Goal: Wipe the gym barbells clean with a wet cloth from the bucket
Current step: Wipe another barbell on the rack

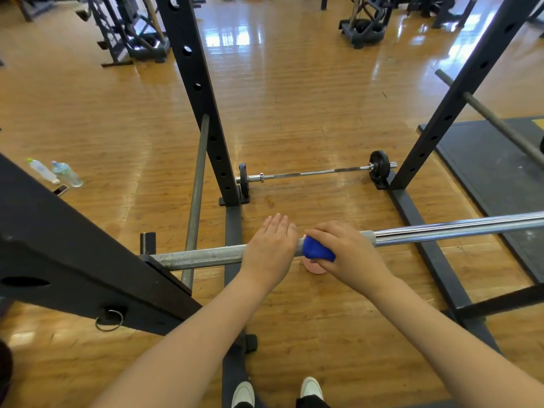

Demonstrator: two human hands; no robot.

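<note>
A grey barbell (pixel 203 256) rests across the black rack in front of me, its chrome sleeve running off to the right. My left hand (pixel 269 248) lies over the shaft with fingers draped across it. Just to its right, my right hand (pixel 346 250) grips a blue cloth (pixel 316 249) wrapped around the bar near the collar. A pink round object (pixel 313 267), partly hidden by my right hand, sits on the floor beneath the bar; I cannot tell whether it is the bucket. A second, smaller barbell (pixel 312 173) with black plates lies on the floor farther away.
Black rack uprights (pixel 203 95) rise left and right, with base rails (pixel 418 225) on the wooden floor. Two water bottles (pixel 56 172) and a phone (pixel 61 189) lie at the left. A dark mat (pixel 485 160) with another bar (pixel 497 122) is at right. My shoes (pixel 276 391) show at the bottom.
</note>
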